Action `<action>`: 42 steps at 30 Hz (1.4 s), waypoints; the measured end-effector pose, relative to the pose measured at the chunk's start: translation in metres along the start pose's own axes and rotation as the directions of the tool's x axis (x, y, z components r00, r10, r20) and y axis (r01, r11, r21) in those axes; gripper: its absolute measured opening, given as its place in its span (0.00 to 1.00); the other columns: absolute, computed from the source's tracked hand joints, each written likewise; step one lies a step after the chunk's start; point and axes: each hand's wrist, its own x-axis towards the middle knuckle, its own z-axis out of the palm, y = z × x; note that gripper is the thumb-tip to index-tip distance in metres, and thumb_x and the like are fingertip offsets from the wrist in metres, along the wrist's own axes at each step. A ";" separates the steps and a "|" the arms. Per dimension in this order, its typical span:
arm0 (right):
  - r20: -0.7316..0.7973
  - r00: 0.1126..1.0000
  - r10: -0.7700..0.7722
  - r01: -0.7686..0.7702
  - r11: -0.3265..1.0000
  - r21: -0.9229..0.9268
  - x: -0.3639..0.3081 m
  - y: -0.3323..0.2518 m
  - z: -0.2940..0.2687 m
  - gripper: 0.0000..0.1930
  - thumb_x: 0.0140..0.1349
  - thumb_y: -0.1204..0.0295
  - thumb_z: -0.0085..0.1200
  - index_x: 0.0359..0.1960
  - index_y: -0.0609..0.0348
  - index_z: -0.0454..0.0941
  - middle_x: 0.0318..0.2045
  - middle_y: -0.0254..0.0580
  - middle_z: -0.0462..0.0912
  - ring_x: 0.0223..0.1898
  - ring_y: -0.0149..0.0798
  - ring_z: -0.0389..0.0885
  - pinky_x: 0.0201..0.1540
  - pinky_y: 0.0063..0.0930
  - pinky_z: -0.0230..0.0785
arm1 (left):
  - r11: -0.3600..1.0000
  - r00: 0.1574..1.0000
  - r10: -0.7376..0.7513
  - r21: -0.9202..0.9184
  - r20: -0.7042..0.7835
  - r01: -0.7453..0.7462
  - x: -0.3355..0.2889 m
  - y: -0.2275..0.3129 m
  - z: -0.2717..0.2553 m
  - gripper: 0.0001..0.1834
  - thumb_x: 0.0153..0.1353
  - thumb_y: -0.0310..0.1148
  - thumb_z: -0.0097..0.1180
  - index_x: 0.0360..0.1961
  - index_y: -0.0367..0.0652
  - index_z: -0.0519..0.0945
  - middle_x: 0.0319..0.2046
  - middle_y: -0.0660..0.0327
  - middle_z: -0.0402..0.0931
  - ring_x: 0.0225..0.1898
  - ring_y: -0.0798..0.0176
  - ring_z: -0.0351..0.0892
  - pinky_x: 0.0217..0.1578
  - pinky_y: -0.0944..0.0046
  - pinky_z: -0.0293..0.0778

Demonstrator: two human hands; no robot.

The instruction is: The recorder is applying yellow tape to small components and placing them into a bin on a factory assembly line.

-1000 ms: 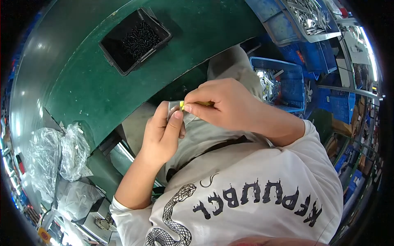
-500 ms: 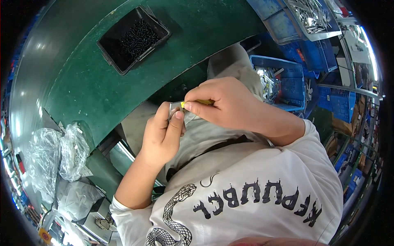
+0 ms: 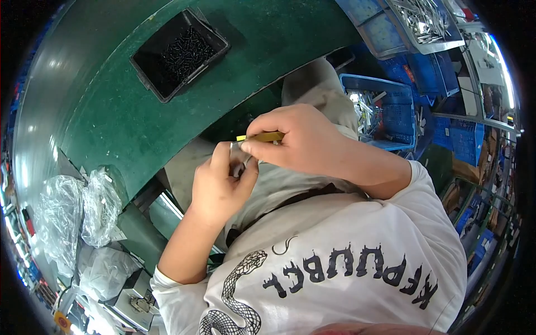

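My left hand (image 3: 218, 184) is closed around a small bent piece of shiny metal (image 3: 234, 151), with its thumb and forefinger gripping it above my lap. My right hand (image 3: 307, 139) pinches a slim yellow strip-like tool (image 3: 271, 136) between thumb and fingers. One end of this tool pokes out past the fingertips, right by the upper edge of the metal piece. Whether the two touch is hard to make out, since my fingers cover much of both. The tool's exact kind does not show.
A black bin (image 3: 162, 89) of small dark cylindrical parts stands on the green table (image 3: 128, 117). Clear plastic bags (image 3: 100, 206) lie at the left. Blue crates (image 3: 399, 120) with metal pieces sit at the right, one raised higher (image 3: 379, 30).
My right hand has shifted slightly left, and more of the yellow tool shows, its tip now further left over the metal piece. My left thumb has moved to the right.
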 end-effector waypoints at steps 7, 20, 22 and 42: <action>0.022 0.998 -0.051 0.051 0.999 -0.014 0.002 0.005 -0.002 0.15 0.56 0.62 0.64 0.40 0.58 0.82 0.35 0.42 0.84 0.34 0.40 0.82 0.36 0.29 0.72 | 0.986 0.984 -0.080 -0.160 -0.159 0.054 0.000 0.000 0.008 0.21 0.56 0.24 0.63 0.47 0.37 0.66 0.27 0.56 0.78 0.23 0.66 0.81 0.22 0.67 0.74; -0.013 0.894 -0.447 0.427 0.861 -0.277 -0.004 0.016 -0.020 0.24 0.54 0.76 0.59 0.56 0.50 0.75 0.29 0.40 0.79 0.26 0.44 0.78 0.27 0.34 0.69 | 0.976 0.958 -0.009 -0.212 -0.287 -0.054 0.003 -0.011 -0.003 0.18 0.61 0.21 0.58 0.50 0.35 0.68 0.32 0.58 0.79 0.29 0.71 0.77 0.30 0.71 0.73; 0.035 0.848 -0.529 0.501 0.778 -0.380 -0.004 0.019 -0.020 0.24 0.55 0.75 0.59 0.56 0.48 0.75 0.26 0.35 0.77 0.22 0.39 0.76 0.23 0.33 0.66 | 0.983 0.964 -0.084 -0.177 -0.254 0.039 0.005 -0.011 -0.005 0.15 0.62 0.21 0.56 0.50 0.36 0.71 0.32 0.59 0.79 0.28 0.71 0.77 0.30 0.71 0.74; 0.023 0.808 -0.589 0.552 0.743 -0.378 -0.006 0.033 -0.044 0.21 0.56 0.70 0.59 0.53 0.45 0.79 0.18 0.31 0.72 0.16 0.36 0.71 0.18 0.31 0.60 | 0.793 0.961 -0.137 -0.608 -0.240 -0.039 0.009 0.012 0.005 0.16 0.69 0.23 0.44 0.57 0.35 0.64 0.41 0.50 0.79 0.23 0.68 0.76 0.21 0.72 0.73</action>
